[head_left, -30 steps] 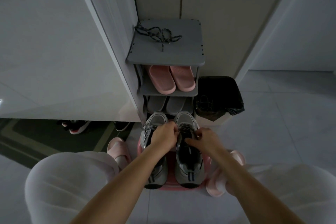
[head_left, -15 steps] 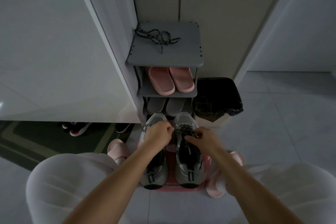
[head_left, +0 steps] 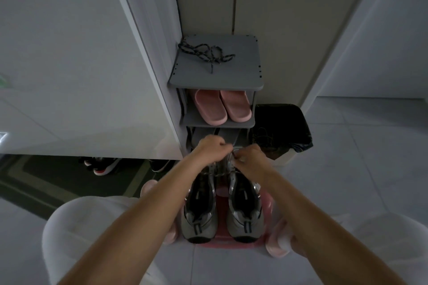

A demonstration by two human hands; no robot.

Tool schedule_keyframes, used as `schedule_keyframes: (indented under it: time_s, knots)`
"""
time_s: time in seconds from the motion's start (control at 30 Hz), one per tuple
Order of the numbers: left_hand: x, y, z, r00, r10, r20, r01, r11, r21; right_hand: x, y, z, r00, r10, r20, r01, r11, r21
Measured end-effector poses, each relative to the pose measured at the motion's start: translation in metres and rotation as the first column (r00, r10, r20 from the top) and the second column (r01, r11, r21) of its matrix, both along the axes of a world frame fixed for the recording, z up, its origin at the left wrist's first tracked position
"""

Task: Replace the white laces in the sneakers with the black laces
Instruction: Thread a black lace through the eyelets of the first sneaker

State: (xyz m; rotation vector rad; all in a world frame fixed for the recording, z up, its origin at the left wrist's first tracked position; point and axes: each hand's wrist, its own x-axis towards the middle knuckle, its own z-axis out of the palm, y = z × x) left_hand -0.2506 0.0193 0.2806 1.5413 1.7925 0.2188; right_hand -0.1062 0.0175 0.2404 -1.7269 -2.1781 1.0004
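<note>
**You work a lace at the far end of two grey sneakers (head_left: 199,210), set side by side on a pink stool (head_left: 221,192) to keep both within reach.**

Your left hand (head_left: 212,150) and right hand (head_left: 251,159) meet with fingers curled, seemingly pinching the lace (head_left: 234,154) between them over the right shoe; dim light hides its colour. Well beyond your fingertips, one dark lace (head_left: 206,53) lies loose atop the shoe rack (head_left: 231,74), awaiting use, above two pink slippers (head_left: 222,106).

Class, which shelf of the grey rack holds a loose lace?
The top shelf, bearing the tangled dark lace; the shelf below holds pink slippers instead.
</note>
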Motion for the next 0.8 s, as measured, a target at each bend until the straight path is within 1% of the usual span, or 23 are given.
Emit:
schedule_keyframes:
  time_s: [0.03, 0.1, 0.17, 0.27, 0.37, 0.43, 0.5, 0.53, 0.6, 0.63, 0.67, 0.7, 0.73, 0.77, 0.8]
  knots:
    - [-0.003, 0.002, 0.011, 0.990, 0.066, 0.127, -0.071, 0.997, 0.035, -0.003, 0.006, 0.009, 0.998, -0.047, -0.030, 0.047, 0.999, -0.004]
    - [-0.013, 0.004, 0.030, 0.924, 0.181, 0.336, -0.212, 0.975, 0.059, -0.005, 0.017, 0.028, 0.976, -0.159, -0.150, 0.161, 0.987, 0.004]
    - [-0.025, 0.005, 0.038, 0.873, 0.213, 0.439, -0.259, 0.965, 0.045, -0.005, 0.027, 0.043, 0.940, -0.218, -0.262, 0.227, 0.974, 0.006]
    - [-0.035, 0.003, 0.036, 0.854, 0.172, 0.490, -0.219, 0.975, 0.038, -0.007, 0.032, 0.063, 0.882, -0.286, -0.375, 0.309, 0.951, 0.001]
    - [-0.040, -0.001, 0.021, 0.838, 0.201, 0.507, -0.232, 0.973, -0.002, -0.008, 0.034, 0.078, 0.813, -0.339, -0.473, 0.361, 0.931, -0.047]
    - [-0.045, -0.007, 0.010, 0.862, 0.216, 0.458, -0.238, 0.971, -0.010, -0.006, 0.034, 0.084, 0.784, -0.365, -0.502, 0.377, 0.923, -0.083]
    - [-0.048, -0.015, 0.002, 0.912, 0.180, 0.368, -0.203, 0.979, 0.024, -0.004, 0.034, 0.084, 0.749, -0.391, -0.535, 0.402, 0.910, -0.103]
    - [-0.049, -0.018, -0.001, 0.942, 0.150, 0.299, -0.177, 0.982, 0.062, -0.004, 0.034, 0.083, 0.740, -0.400, -0.541, 0.415, 0.904, -0.101]
    - [-0.047, -0.025, -0.006, 0.992, 0.066, 0.108, -0.078, 0.991, 0.107, -0.006, 0.035, 0.077, 0.738, -0.406, -0.539, 0.418, 0.902, -0.107]
    - [-0.044, -0.027, -0.008, 0.999, 0.027, 0.031, -0.030, 0.995, 0.095, -0.008, 0.036, 0.072, 0.751, -0.392, -0.532, 0.388, 0.913, -0.126]
    - [-0.041, -0.029, -0.010, 1.000, 0.012, 0.001, -0.012, 0.997, 0.071, -0.010, 0.036, 0.067, 0.772, -0.363, -0.522, 0.335, 0.930, -0.152]
    - [-0.037, -0.029, -0.014, 0.999, 0.033, 0.031, -0.034, 0.999, 0.040, -0.012, 0.035, 0.061, 0.810, -0.322, -0.491, 0.270, 0.947, -0.176]
    - [-0.034, -0.029, -0.019, 0.986, 0.101, 0.131, -0.101, 0.995, -0.003, -0.012, 0.032, 0.054, 0.867, -0.267, -0.421, 0.207, 0.961, -0.182]
    - [-0.030, -0.029, -0.022, 0.942, 0.200, 0.269, -0.195, 0.980, -0.042, -0.011, 0.028, 0.045, 0.933, -0.194, -0.304, 0.154, 0.977, -0.150]
    - [-0.025, -0.029, -0.024, 0.868, 0.300, 0.396, -0.293, 0.953, -0.078, -0.009, 0.022, 0.035, 0.982, -0.102, -0.158, 0.087, 0.991, -0.100]
